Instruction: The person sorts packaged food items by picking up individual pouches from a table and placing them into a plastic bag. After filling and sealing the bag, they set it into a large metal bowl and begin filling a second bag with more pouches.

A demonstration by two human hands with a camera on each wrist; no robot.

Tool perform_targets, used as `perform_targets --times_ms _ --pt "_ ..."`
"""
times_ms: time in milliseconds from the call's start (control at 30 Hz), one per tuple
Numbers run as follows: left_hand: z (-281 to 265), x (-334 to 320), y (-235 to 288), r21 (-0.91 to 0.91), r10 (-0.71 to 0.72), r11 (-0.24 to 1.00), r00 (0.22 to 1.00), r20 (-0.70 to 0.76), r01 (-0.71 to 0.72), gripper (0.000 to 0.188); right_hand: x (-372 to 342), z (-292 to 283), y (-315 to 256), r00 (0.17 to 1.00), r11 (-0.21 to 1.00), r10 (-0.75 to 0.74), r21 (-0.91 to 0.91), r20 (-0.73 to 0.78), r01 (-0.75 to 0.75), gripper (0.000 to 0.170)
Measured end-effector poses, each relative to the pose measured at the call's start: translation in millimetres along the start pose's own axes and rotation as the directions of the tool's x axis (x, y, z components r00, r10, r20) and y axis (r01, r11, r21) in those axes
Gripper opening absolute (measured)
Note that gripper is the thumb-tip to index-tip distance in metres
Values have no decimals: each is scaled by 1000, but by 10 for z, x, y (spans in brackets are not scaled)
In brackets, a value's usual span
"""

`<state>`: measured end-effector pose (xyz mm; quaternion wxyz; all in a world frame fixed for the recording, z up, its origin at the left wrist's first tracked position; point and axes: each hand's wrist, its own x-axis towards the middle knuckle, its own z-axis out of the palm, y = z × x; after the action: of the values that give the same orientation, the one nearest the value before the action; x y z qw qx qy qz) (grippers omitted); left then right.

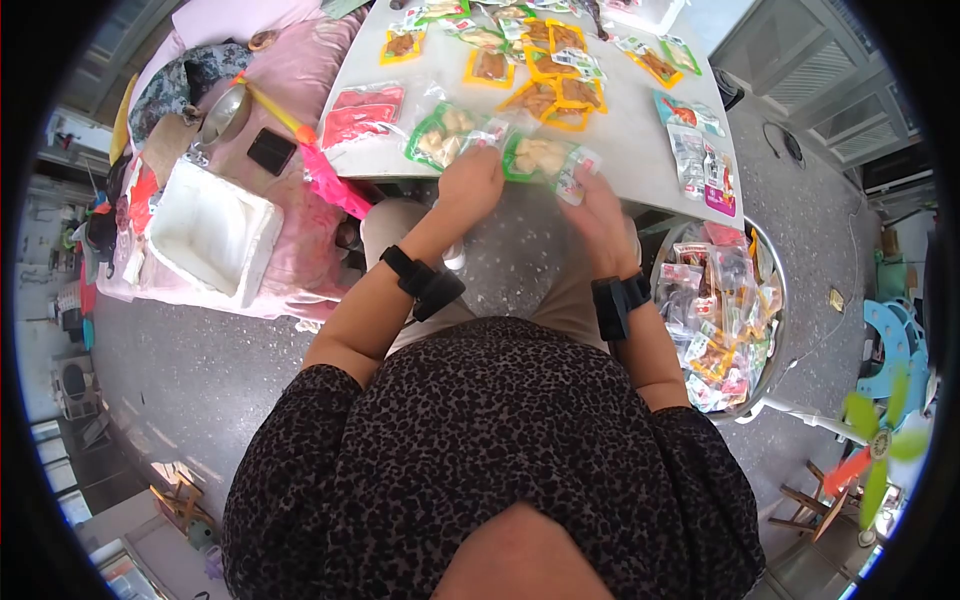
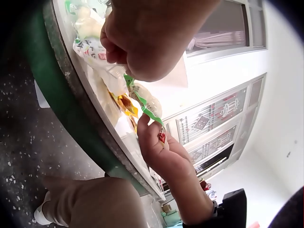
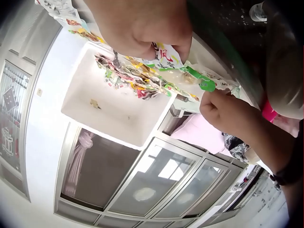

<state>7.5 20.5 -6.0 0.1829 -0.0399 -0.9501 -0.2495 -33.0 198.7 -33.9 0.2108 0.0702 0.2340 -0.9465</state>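
1. Head view: the green packet (image 1: 538,157), with pale pieces inside, is held up between two hands at the near edge of the white table (image 1: 640,165), towards twelve o'clock from the person.
2. The left hand (image 1: 474,185) has its fingers curled in and pinches the packet's nine o'clock end; the right wrist view shows this pinch on the green edge.
3. The right hand (image 1: 600,215) pinches the three o'clock end, thumb and fingers on the printed part.
4. Another green-edged bag (image 1: 440,136) lies at nine o'clock from the packet; whether the left hand touches it, I cannot tell.
5. Orange-edged pouches (image 1: 553,98) lie at twelve o'clock, red packs (image 1: 362,114) farther out between nine and ten.
6. A round tub (image 1: 785,310) full of packaged food stands between four and five o'clock; a white foam box (image 1: 215,232) sits between eight and nine, on pink cloth (image 1: 300,215).
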Motion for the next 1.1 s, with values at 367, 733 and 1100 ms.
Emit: perform_targets --times_ms 367,733,1100 --pt "-131 59 32 90 93 993 982 -162 -79 7 142 66 82 998 997 -61 -44 -29 60 23" --pt "-72 53 137 133 230 969 955 -190 -207 3 176 493 269 920 302 -193 -871 342 387 23" --pt "-81 -23 38 101 246 968 949 -198 -230 7 564 396 516 954 596 100 -785 282 170 17"
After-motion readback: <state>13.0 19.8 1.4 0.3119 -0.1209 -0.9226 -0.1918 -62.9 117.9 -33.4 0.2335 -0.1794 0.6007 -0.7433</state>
